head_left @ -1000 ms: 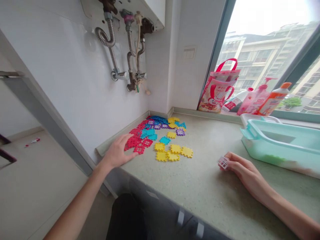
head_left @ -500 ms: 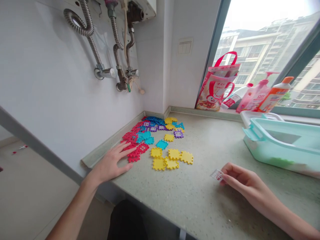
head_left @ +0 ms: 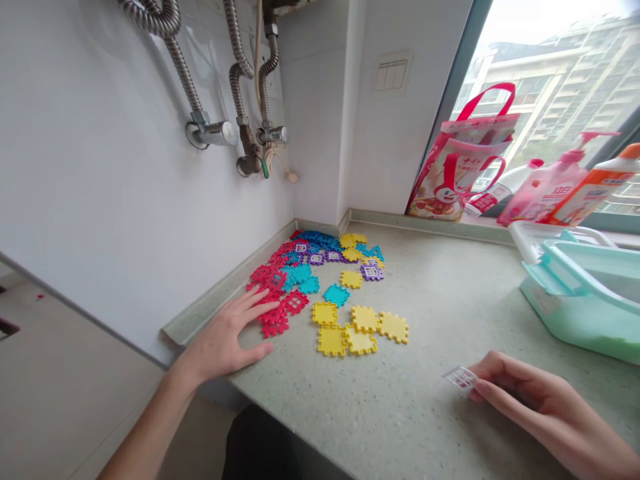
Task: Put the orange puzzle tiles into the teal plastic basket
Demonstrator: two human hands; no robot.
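My left hand (head_left: 227, 333) lies with fingers spread at the counter's left edge, its fingertips on a heap of red interlocking tiles (head_left: 275, 317). Between thumb and fingertips my right hand (head_left: 530, 393) pinches a small white toy window frame (head_left: 461, 378) just above the counter. Several yellow interlocking tiles (head_left: 333, 340) lie between the hands. Behind them are a light blue tile (head_left: 337, 295), purple tiles with white window frames (head_left: 372, 271), and dark blue tiles (head_left: 320, 241) in the corner.
A mint-green plastic box (head_left: 560, 320) stands on the counter (head_left: 400, 413) at the right. On the windowsill are a red-handled bag (head_left: 440, 193) and several cleaning bottles (head_left: 555, 193). Metal pipes and valves (head_left: 210, 133) stick out from the left wall.
The camera view has shifted, so the scene sits slightly larger, with the box further right. My left hand still rests on the red tiles, and my right hand still pinches the white window frame.
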